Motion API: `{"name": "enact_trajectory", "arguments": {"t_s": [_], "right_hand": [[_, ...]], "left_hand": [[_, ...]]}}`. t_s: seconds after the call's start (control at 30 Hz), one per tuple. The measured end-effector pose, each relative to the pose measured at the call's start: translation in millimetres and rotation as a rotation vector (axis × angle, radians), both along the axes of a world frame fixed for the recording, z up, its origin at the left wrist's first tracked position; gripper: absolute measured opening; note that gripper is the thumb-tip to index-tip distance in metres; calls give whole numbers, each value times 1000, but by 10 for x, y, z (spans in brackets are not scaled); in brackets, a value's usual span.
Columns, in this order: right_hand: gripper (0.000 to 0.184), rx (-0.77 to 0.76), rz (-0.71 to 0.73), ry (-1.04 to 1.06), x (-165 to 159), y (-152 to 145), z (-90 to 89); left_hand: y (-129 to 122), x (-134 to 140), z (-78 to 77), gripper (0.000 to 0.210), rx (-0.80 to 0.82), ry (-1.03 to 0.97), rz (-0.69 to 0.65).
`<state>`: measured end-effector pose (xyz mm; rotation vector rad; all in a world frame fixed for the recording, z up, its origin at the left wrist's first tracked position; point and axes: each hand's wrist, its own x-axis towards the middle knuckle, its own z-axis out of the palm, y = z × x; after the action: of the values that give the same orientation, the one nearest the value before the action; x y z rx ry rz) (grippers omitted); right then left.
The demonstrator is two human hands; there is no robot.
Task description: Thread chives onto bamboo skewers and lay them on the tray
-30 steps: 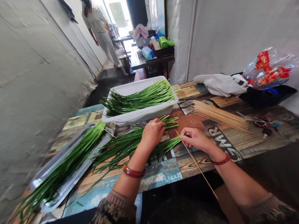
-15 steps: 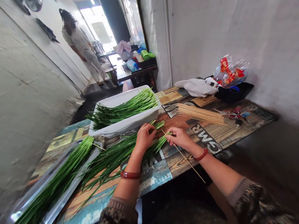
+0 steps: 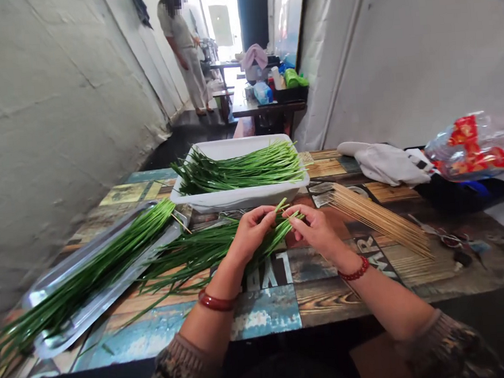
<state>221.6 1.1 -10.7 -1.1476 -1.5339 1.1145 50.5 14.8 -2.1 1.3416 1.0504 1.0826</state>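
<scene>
The left hand (image 3: 255,229) has closed in on the right hand (image 3: 317,227); fingertips now almost meet at the stalk ends. The left pinches a chive (image 3: 281,204), the right several more; the skewer it held no longer shows clearly. Loose chives (image 3: 191,249) trail toward nine o'clock, the tub (image 3: 239,199) sits at eleven, spare skewers (image 3: 379,219) at three.

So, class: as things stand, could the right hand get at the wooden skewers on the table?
Probably yes: the wooden skewers lie just beyond the right hand, and nothing seems to stand between them, though its fingers are busy among the green stalks.
</scene>
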Motion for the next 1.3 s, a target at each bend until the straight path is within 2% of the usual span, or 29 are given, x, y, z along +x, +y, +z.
{"name": "enact_trajectory", "arguments": {"t_s": [0.2, 0.47, 0.6, 0.93, 1.3], "right_hand": [[26, 106, -47, -98, 13, -9, -164], [28, 4, -40, 6, 8, -25, -191], [31, 4, -21, 32, 0, -40, -234], [36, -24, 7, 17, -3, -56, -257], [35, 31, -15, 16, -17, -79, -222]], "left_hand": [[32, 47, -62, 25, 25, 84, 53], [40, 66, -108, 22, 152, 251, 94], [22, 54, -110, 20, 202, 295, 106], [-10, 3, -37, 17, 333, 388, 125], [-26, 0, -6, 16, 345, 365, 126]]}}
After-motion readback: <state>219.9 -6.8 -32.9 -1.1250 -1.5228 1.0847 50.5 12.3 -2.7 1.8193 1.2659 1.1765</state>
